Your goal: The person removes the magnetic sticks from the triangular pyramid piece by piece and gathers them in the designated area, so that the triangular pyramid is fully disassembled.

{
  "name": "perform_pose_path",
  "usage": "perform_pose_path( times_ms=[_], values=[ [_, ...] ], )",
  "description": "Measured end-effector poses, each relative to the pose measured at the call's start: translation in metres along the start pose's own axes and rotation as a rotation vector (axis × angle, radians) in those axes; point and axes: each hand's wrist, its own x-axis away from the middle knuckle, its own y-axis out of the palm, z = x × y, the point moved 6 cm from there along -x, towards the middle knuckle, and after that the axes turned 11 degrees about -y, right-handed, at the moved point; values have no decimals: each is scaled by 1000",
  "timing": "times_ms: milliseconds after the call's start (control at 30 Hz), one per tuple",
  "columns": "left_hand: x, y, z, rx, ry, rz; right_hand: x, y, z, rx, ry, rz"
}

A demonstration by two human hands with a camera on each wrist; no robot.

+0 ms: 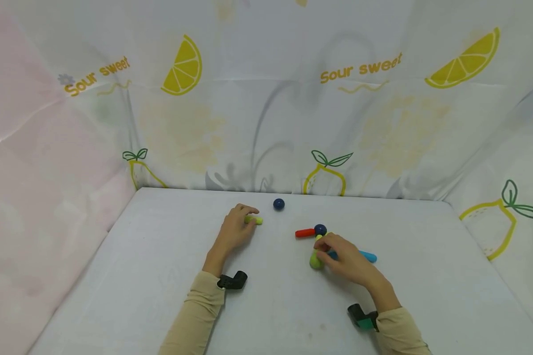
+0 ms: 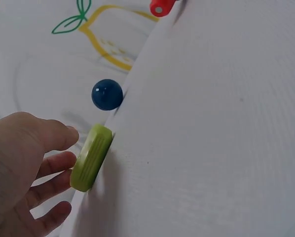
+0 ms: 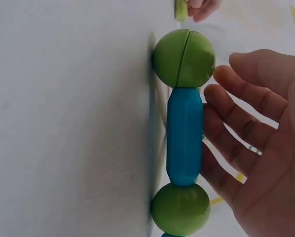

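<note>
My left hand point(image 1: 236, 229) is at a short yellow-green rod point(image 1: 256, 220) on the white table. In the left wrist view the ridged rod point(image 2: 92, 158) lies beside its relaxed fingers point(image 2: 54, 190), thumb apart from it. My right hand point(image 1: 344, 259) is over a joined group of balls and rods. In the right wrist view, a blue rod point(image 3: 184, 138) sits between an upper green ball point(image 3: 183, 58) and a lower green ball point(image 3: 181, 210). Loosely bent fingers point(image 3: 243, 113) lie along its side, the thumb near the upper ball. From the head, this hand partly hides the group.
A loose dark blue ball point(image 1: 279, 204) rests near the table's back edge. Left of my right hand, a red rod point(image 1: 304, 233) meets another dark blue ball point(image 1: 320, 230). A blue rod's end point(image 1: 368, 256) sticks out on the right. A printed cloth point(image 1: 257, 113) hangs behind the table.
</note>
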Motion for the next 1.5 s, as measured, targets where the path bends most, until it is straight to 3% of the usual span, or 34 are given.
perform_pose_path(
  times_ms=[267, 633, 800, 1167, 1500],
  values=[
    [2, 1, 19, 40, 104, 4, -6, -14, 11, -6, 29, 130],
    [11, 43, 64, 56, 192, -253, -15, -13, 30, -53, 122, 226],
    [10, 62, 80, 42, 196, -309, -20, -7, 40, -63, 181, 218],
    [9, 92, 95, -57, 133, -316, -18, -2, 48, -39, 206, 172],
    [8, 93, 96, -22, 62, -226, -18, -1, 50, -39, 250, 165]
  ],
)
